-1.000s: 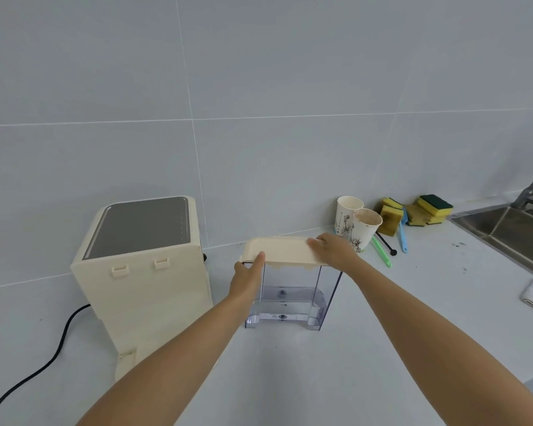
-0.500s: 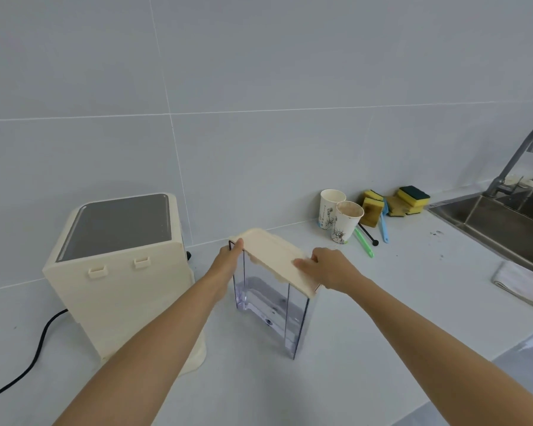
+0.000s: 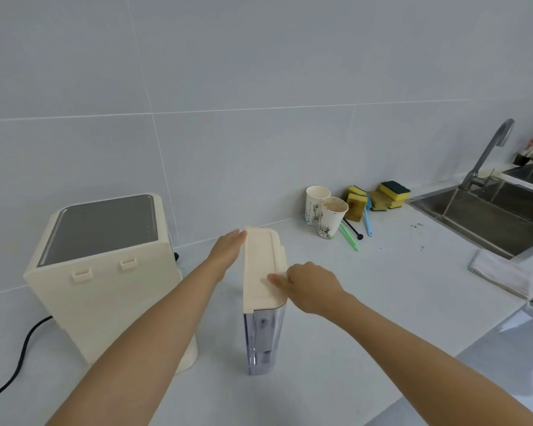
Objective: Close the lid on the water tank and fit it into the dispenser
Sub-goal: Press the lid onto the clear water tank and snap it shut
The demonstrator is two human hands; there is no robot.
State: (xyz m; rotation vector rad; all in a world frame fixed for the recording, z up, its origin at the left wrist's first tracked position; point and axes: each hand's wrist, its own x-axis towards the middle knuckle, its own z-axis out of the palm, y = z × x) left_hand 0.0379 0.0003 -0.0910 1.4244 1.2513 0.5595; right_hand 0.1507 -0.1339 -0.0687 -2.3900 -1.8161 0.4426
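Lid: the cream lid lay flat along the top of the water tank and looked seated; whether it had clicked home could not be told.
Tank place: it stood upright on the bench, end-on to the camera, just at 3 o'clock of the dispenser and apart from it.
Left hand: the left hand was flat, fingers together and straight, pressed against the tank's far left side near the lid's edge.
Right hand: the right hand rested on the lid's right rim, fingers curled over it, gripping loosely.
Done: lid closing, by my judgement.
Left: carrying the tank to the dispenser's back face and hooking it on.
Tank contents: clear walls showed little or no water.
Paper cups: two paper cups at 1 o'clock of the tank; the nearer seemed stained brown inside.
Sink: the sink at 2 o'clock appeared empty.
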